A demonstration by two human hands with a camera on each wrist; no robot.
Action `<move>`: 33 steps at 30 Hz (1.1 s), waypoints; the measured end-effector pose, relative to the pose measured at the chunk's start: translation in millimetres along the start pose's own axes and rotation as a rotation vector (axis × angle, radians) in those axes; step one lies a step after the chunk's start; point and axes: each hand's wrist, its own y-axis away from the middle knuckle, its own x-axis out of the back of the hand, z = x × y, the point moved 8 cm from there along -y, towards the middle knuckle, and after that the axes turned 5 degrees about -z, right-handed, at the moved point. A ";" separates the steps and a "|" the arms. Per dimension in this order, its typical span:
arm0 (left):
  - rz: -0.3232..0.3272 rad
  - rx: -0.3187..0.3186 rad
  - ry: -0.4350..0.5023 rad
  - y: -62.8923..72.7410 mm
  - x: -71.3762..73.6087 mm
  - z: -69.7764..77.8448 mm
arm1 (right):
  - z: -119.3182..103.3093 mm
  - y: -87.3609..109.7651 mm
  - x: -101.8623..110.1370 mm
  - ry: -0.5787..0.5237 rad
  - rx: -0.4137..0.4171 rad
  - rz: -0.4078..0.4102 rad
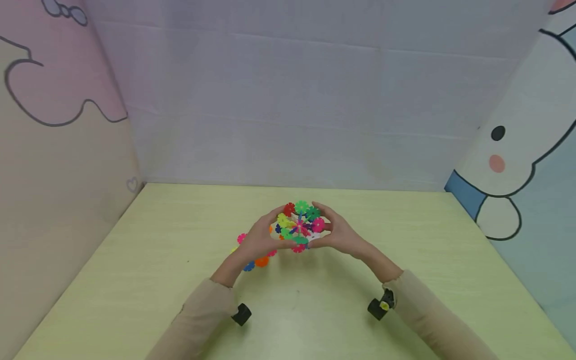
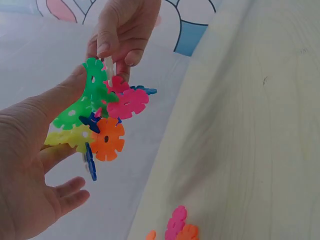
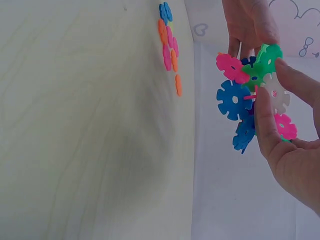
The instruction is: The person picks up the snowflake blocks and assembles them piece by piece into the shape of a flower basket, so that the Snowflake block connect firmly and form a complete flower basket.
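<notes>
The cluster (image 1: 300,226) of toothed discs sits between the two hands, right of centre and below mid-height in the head view, held up over the table (image 1: 180,220). It is roundish, with no clear long axis. Neither hand is nearer: the left hand (image 1: 261,237) grips its left side, thumb against a green disc (image 2: 94,79) in the left wrist view, and the right hand (image 1: 342,235) holds the opposite side, digits about a white disc (image 3: 281,96) in the right wrist view. The other discs (image 1: 262,261) lie on the table, lower left of the cluster in the head view, partly hidden by the left hand and so nearer to it. No container shows in any view.
</notes>
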 end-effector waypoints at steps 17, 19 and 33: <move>-0.065 0.080 0.167 -76.4 -63.0 -2.4 | 49.8 1.7 74.2 0.091 -0.162 0.034; -0.034 0.087 0.188 -82.0 -72.0 -1.6 | 56.3 4.9 82.0 0.091 -0.171 0.038; 0.026 0.124 0.289 -85.6 -107.5 0.3 | 90.0 24.9 99.2 0.029 -0.271 -0.011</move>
